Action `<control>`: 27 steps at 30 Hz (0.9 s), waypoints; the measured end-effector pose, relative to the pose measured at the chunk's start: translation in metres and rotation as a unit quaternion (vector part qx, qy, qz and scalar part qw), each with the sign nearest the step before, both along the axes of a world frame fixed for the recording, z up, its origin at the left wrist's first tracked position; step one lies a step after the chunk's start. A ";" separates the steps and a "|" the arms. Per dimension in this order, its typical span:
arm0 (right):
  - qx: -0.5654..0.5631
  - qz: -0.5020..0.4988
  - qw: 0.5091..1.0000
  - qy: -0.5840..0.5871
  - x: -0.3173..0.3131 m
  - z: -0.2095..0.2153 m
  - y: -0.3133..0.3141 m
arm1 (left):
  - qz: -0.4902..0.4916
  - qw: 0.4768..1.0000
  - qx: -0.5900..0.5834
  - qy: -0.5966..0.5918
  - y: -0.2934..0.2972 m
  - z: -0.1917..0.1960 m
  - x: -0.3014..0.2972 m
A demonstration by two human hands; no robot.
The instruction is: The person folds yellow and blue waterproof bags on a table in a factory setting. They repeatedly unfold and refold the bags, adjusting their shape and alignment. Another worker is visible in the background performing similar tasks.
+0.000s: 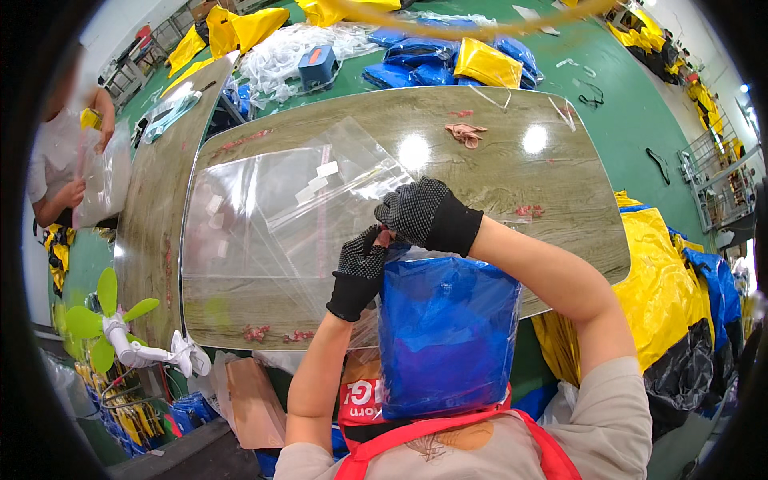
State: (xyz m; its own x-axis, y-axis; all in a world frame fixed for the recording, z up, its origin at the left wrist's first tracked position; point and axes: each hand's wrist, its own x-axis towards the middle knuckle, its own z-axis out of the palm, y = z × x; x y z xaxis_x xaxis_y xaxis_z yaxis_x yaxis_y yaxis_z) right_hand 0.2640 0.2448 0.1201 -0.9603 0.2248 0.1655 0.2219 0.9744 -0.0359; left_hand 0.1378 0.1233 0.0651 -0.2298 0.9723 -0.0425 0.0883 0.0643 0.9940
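A clear plastic bag (512,308) with a folded blue plastic item (448,328) inside leans against my front at the table's near edge. Both my hands wear black gloves with pale dots and meet at the bag's upper left corner. My left hand (360,264) is closed in a pinch there, and my right hand (424,212) is closed just above it. Something small and pinkish shows between the fingers; I cannot tell what it is. Flat clear bags (240,216) with white labels lie overlapping on the table, left of my hands.
The wood-patterned table (560,184) carries a pinkish cloth (466,134) and reddish scraps. A green fan (108,320) stands at the near left. Blue packages (416,52) lie beyond the table, yellow sheeting (656,272) at right. Another person (68,160) handles a clear bag at far left.
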 end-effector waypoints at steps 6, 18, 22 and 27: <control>-0.135 -0.381 0.892 0.202 0.095 0.017 0.141 | 0.060 0.981 -0.015 -0.183 -0.010 0.011 0.004; -0.679 -0.324 0.610 0.248 0.194 0.025 -0.021 | 0.060 0.994 -0.027 -0.092 -0.040 0.052 -0.017; -0.762 -0.270 0.481 0.339 0.199 0.057 -0.052 | 0.029 0.986 -0.068 -0.150 -0.055 0.089 -0.023; -0.729 -0.185 0.518 0.408 0.214 0.056 -0.079 | 0.032 0.963 0.033 -0.266 -0.064 0.080 -0.002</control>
